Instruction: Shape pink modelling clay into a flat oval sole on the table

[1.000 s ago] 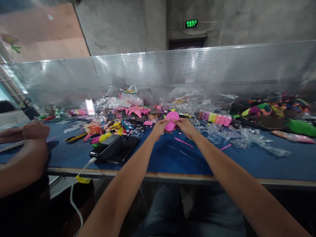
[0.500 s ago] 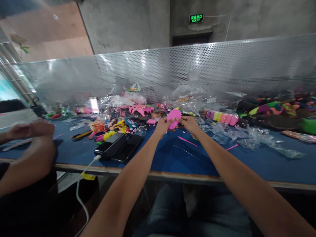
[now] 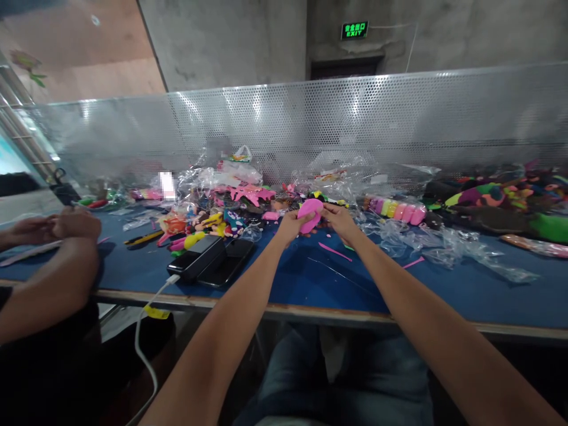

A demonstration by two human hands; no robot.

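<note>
Head view: left hand point(image 3: 290, 227) pinches pink disc point(image 3: 309, 214) above blue table point(image 3: 297, 287); right hand point(image 3: 338, 219) at its edge, grip unclear. Best pinch lightly, evenly, so disc stays flat.

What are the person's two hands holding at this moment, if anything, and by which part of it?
A flat pink piece: the left hand holds its lower left edge. The right hand is at its right edge; whether it grips is unclear.

The hands point(image 3: 291, 226) partly hide the edge of the pink disc point(image 3: 309, 212).
</note>
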